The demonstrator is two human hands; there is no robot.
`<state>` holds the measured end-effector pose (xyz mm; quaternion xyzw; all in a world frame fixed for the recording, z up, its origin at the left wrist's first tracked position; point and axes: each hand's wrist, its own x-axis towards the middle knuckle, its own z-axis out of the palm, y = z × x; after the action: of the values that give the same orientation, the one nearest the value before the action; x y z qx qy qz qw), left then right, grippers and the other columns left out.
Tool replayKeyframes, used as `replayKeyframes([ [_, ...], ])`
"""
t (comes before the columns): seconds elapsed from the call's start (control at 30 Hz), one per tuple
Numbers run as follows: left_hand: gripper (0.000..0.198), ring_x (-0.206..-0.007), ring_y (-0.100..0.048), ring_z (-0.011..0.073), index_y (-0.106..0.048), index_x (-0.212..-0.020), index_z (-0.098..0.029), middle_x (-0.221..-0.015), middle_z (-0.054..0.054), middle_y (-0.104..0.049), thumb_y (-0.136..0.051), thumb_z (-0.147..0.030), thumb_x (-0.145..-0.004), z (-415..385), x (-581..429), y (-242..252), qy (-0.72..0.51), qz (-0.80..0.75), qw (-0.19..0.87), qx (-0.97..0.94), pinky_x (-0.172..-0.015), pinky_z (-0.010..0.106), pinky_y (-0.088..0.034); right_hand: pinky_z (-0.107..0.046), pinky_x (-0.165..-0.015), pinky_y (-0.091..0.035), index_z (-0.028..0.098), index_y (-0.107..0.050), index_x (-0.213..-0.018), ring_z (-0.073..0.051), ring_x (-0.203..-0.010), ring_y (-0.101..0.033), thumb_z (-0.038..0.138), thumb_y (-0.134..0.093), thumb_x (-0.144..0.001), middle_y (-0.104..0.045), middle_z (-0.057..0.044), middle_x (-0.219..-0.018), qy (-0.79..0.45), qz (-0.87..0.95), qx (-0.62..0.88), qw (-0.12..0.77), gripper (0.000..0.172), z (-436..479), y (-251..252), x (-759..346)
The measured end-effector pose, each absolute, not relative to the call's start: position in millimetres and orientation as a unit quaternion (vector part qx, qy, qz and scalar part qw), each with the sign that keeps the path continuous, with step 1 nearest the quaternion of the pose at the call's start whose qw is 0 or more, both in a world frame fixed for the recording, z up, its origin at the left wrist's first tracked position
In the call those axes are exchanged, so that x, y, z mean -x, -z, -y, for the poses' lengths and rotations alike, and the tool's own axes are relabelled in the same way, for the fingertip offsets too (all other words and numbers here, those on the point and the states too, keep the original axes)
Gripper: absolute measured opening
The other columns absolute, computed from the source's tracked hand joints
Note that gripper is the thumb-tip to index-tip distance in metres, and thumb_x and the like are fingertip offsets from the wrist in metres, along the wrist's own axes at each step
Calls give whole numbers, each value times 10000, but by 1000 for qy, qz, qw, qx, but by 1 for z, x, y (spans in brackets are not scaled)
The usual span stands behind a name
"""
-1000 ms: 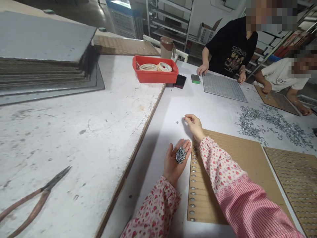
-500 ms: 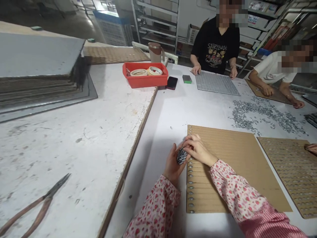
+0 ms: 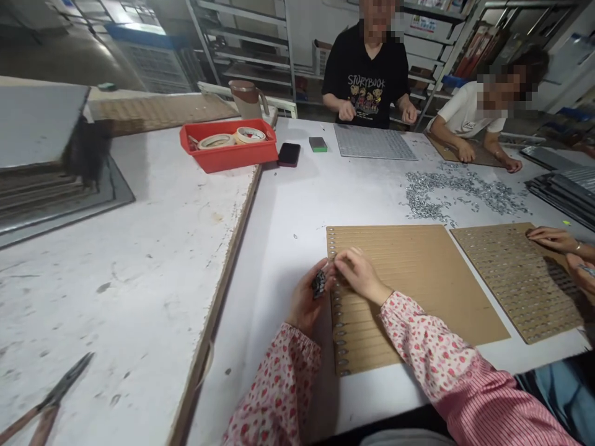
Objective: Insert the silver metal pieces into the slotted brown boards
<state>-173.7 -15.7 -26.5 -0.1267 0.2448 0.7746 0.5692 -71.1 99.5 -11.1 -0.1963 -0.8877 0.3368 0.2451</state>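
My left hand (image 3: 307, 297) is cupped beside the left edge of a brown ridged board (image 3: 400, 291), holding a small heap of grey spindle-shaped metal pieces (image 3: 318, 284). My right hand (image 3: 359, 271) is over that edge, close to the left fingertips. Its thumb and fingers are pinched together, and whatever is between them is too small to make out. Down the board's left edge runs a column of the same pieces (image 3: 341, 342), one at each groove end; my hands cover its middle part. The remaining grooves that show look bare.
Loose metal pieces (image 3: 427, 197) lie scattered past the board. A second board (image 3: 502, 272), filled with rows, is at right by another person's hands (image 3: 553, 238). Two people work across the table. Pliers (image 3: 58, 390), a red tray (image 3: 227, 160) and stacked sheets (image 3: 37, 130) are at left.
My right hand has come away from the heap in my left palm towards the board's edge. The view has turned right. The person in black has lifted their hands off the grey board.
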Motion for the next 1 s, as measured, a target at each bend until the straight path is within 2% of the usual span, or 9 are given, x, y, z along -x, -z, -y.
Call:
replayKeyframes([
  [0.1, 158, -408, -407, 8, -587, -957, -113, -664, -22, -527, -442, -64, -921, 19, 179, 25, -776, -223, 572, 145, -325, 88, -287, -305, -749, -428, 199, -593, -816, -177, -800, -556, 314, -510, -908, -621, -38, -814, -368, 858, 253, 253, 169, -108, 11, 44],
  [0.2, 169, -375, -329, 6, -536, -851, -131, -598, -65, -415, -408, -88, -953, 19, 181, 19, -788, -177, 566, 163, -317, 105, -227, -284, -707, -427, 193, -605, -808, -160, -748, -563, 336, -523, -893, -632, -28, -789, -381, 849, 285, 229, 186, -109, 12, 12],
  [0.33, 247, -419, -406, 24, -503, -783, -147, -577, -56, -410, -355, -132, -980, 23, 170, 3, -806, -157, 531, 212, -384, 110, -328, -275, -675, -439, 185, -622, -823, -154, -720, -577, 328, -527, -882, -653, -33, -790, -400, 842, 301, 200, 181, -95, 13, -27],
  [0.43, 222, -672, -617, 98, -550, -853, -144, -734, 32, -582, -366, -173, -974, 41, 145, -14, -820, -204, 461, 272, -594, 193, -525, -272, -652, -447, 193, -632, -837, -154, -713, -583, 324, -539, -882, -659, -37, -795, -409, 853, 277, 170, 167, -78, 13, -54],
  [0.5, 233, -836, -657, 146, -581, -986, -121, -851, 86, -630, -352, -158, -969, 62, 120, -22, -811, -221, 450, 301, -690, 235, -564, -270, -633, -447, 198, -633, -838, -150, -698, -579, 329, -540, -890, -657, -38, -791, -422, 855, 259, 154, 169, -67, 12, -71],
  [0.6, 250, -659, -612, 72, -591, -1046, -131, -833, 63, -624, -369, -87, -939, 95, 74, -23, -758, -217, 528, 316, -542, 138, -510, -275, -617, -446, 204, -635, -827, -145, -668, -567, 332, -540, -895, -651, -35, -765, -444, 852, 241, 137, 173, -53, 12, -89],
  [0.7, 183, -526, -516, 52, -609, -989, -137, -738, 22, -584, -449, -103, -907, 115, 27, -10, -709, -247, 593, 292, -420, 126, -424, -276, -618, -449, 209, -636, -831, -144, -661, -565, 340, -545, -895, -644, -30, -745, -463, 849, 222, 125, 171, -42, 12, -101],
  [0.83, 111, -552, -493, 59, -651, -905, -105, -759, 38, -585, -614, -183, -835, 120, -18, 7, -711, -325, 583, 222, -425, 136, -391, -260, -624, -467, 214, -625, -860, -136, -685, -579, 343, -539, -908, -644, -24, -778, -505, 835, 181, 125, 162, -36, 9, -112],
  [1.0, 244, -548, -431, 38, -676, -872, -109, -759, 15, -548, -769, -286, -731, 118, -40, 7, -709, -387, 572, 146, -440, 134, -328, -293, -738, -493, 212, -648, -972, -170, -868, -602, 299, -531, -923, -649, -58, -915, -521, 838, 86, 138, 155, -35, 7, -120],
])
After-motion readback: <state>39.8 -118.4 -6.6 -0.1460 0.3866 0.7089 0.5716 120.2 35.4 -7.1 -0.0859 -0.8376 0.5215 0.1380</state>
